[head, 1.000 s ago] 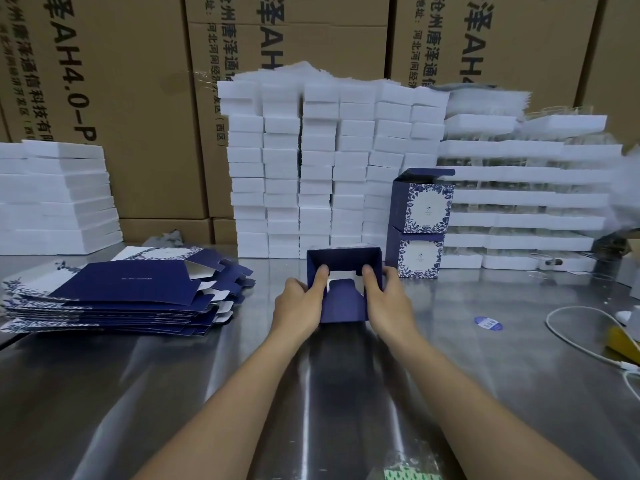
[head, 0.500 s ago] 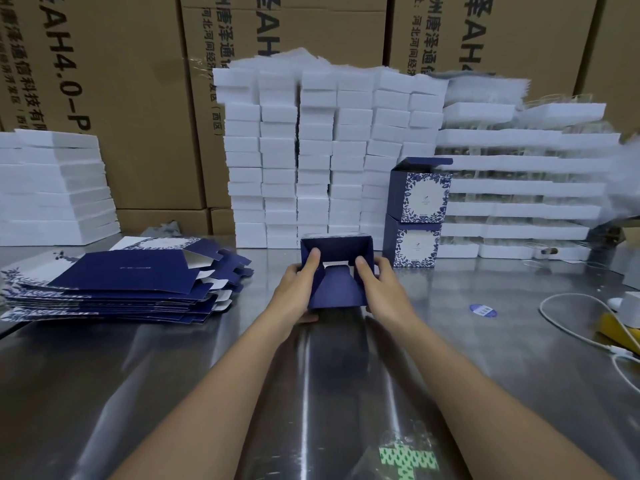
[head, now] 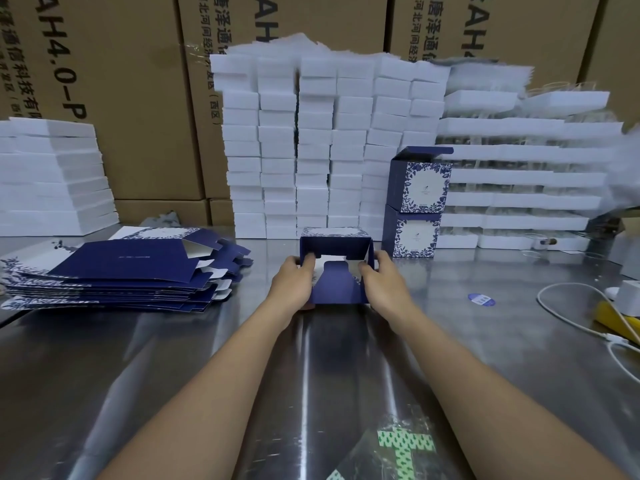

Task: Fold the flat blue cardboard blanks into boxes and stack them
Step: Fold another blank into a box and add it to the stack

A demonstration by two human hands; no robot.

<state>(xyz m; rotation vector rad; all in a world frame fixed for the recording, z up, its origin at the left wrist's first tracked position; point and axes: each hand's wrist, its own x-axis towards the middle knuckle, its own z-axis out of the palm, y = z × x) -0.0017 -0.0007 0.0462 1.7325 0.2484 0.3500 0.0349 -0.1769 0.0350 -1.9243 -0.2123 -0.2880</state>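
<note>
Your left hand [head: 292, 284] and right hand [head: 384, 282] grip opposite sides of the half-folded blue box [head: 337, 291], fingers hooked into its open end. It sits on the desk [head: 173, 341] just left of the finished stack [head: 417, 202]; the flat blanks [head: 121, 271] lie farther left.

At frame centre a half-folded box [head: 337, 282] sits on the table [head: 173, 375], with the left hand [head: 292, 284] gripping its left side and the right hand [head: 384, 284] its right. A pile of flat blanks [head: 114, 271] lies at middle left. Two finished boxes [head: 417, 202] stand stacked just right of centre, in front of the foam block stacks [head: 329, 150].
</note>
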